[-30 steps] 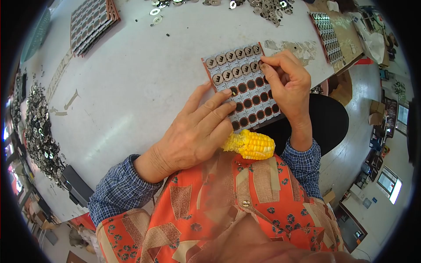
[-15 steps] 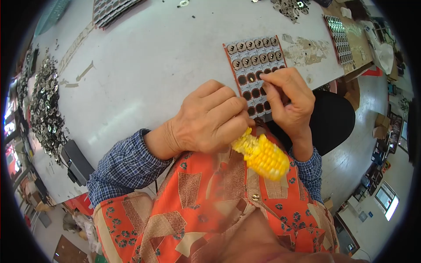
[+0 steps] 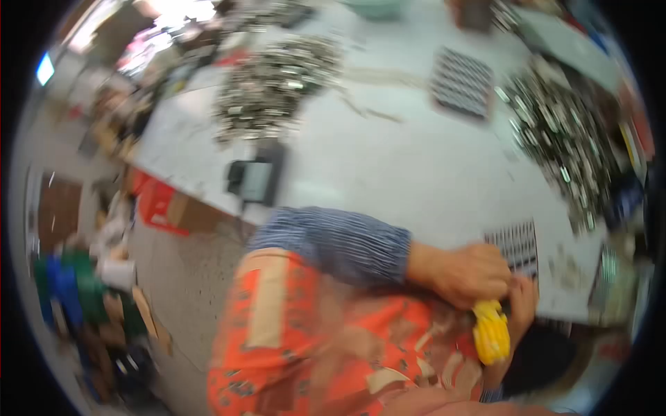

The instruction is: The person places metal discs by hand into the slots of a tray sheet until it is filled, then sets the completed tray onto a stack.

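Note:
My left hand [image 3: 472, 274] is closed round the top of a partly eaten yellow corn cob [image 3: 492, 334], which hangs below the fist in front of my chest. Close beside it, partly behind the cob, is my right hand [image 3: 525, 299]; its fingers are blurred and partly hidden. Just past both hands lies a flat panel [image 3: 517, 243] with rows of small round parts, its near portion covered by the hands.
Piles of shiny metal pieces lie at the table's left [image 3: 277, 87] and right [image 3: 562, 142]. Another panel stack [image 3: 463, 82] is farther back. A dark box-shaped device [image 3: 260, 177] sits near the left edge. A black stool [image 3: 541, 357] is below the table at right.
The view has swung left and blurred, so hands and panel now appear at lower right. The left hand still holds the cob; the right hand, earlier pinched over the panel, is now beside the cob.

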Tool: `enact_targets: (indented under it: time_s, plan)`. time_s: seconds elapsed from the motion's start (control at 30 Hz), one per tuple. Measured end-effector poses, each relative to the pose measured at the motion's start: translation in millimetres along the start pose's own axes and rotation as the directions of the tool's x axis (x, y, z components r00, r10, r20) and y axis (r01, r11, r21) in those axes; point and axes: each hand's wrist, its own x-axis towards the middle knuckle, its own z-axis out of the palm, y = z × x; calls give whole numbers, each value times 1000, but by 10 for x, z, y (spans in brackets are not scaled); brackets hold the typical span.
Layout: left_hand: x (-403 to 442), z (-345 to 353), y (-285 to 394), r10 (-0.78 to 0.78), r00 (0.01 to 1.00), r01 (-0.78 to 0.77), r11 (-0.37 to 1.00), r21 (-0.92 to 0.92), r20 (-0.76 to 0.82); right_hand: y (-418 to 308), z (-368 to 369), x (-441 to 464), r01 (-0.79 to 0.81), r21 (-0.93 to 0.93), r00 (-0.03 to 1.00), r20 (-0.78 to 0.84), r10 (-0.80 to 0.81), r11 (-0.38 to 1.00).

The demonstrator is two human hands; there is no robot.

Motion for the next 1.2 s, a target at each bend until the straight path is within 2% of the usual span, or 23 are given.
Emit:
enact_targets:
  time_s: [0.03, 0.1, 0.2, 0.3, 0.47, 0.57, 0.6, 0.63, 0.67, 0.7, 0.73, 0.77, 0.8, 0.83, 0.87, 1.0, 1.1, 1.2]
  plan:
    - [5, 6, -31, -6, 999, 6, 1000, 24, -34, 170, 38, -109, 61, 3, 998, -1, -61, 998]
    - [-16, -11, -19, -74, 997, 75, 997, 37, -25, 295, 175, -319, -118, -87, 992, 40, 122, 989]
    - [45, 31, -90, -152, 985, 152, 988, -3, -80, -100, 111, -150, -105, 44, 989, -102, 109, 994]
    - [29, 51, -136, -216, 973, 216, 976, -1, -87, 55, 96, -348, 11, -161, 991, 132, 11, 987]
    - [-15, 131, -189, -248, 964, 252, 967, 31, -92, 357, 51, -288, -51, -109, 992, 113, 63, 993]
    - [30, 73, -135, -329, 942, 330, 944, 18, -60, 259, -19, -110, 11, -162, 999, 46, -4, 987]
    - [48, -9, -129, -340, 940, 340, 940, -6, -38, 115, 20, -119, -34, -86, 993, 113, 44, 996]
    - [49, -67, -173, -343, 939, 342, 937, -69, -3, -56, 60, -196, -25, -135, 982, 184, 50, 990]
    - [97, -113, -189, -390, 921, 389, 920, -59, -7, -278, 77, -96, 272, -61, 961, 78, -267, 960]
    - [209, -133, -140, -515, 857, 515, 849, 115, -35, -393, 111, -135, 310, 76, 949, 37, -313, 948]
    - [305, -200, -102, -464, 874, 475, 879, 51, -145, -455, 91, -184, 350, 204, 935, -10, -355, 914]
    - [367, -333, -105, -535, 842, 539, 832, 131, -64, -519, 24, -159, 353, 224, 935, -96, -340, 908]
    - [390, -392, -176, -460, 882, 470, 861, 194, -99, -488, -20, -151, 348, 227, 935, -152, -319, 910]
    - [480, -505, -163, -414, 909, 405, 843, 353, -56, -412, -58, -152, 292, 197, 949, -182, -258, 936]
    - [553, -574, -164, -344, 938, 327, 839, 435, -43, -357, -70, -170, 245, 185, 955, -216, -204, 952]
    - [815, -707, -16, -138, 989, 62, 696, 715, 48, -191, -79, -302, 89, 208, 953, -301, -23, 974]
    - [1009, -742, 234, -198, 977, 79, 691, 718, 84, -145, -96, -336, 53, 250, 942, -335, 35, 967]
    - [1220, -742, 567, -507, 844, 365, 782, 505, 174, -134, -75, -341, 54, 253, 942, -332, 34, 966]
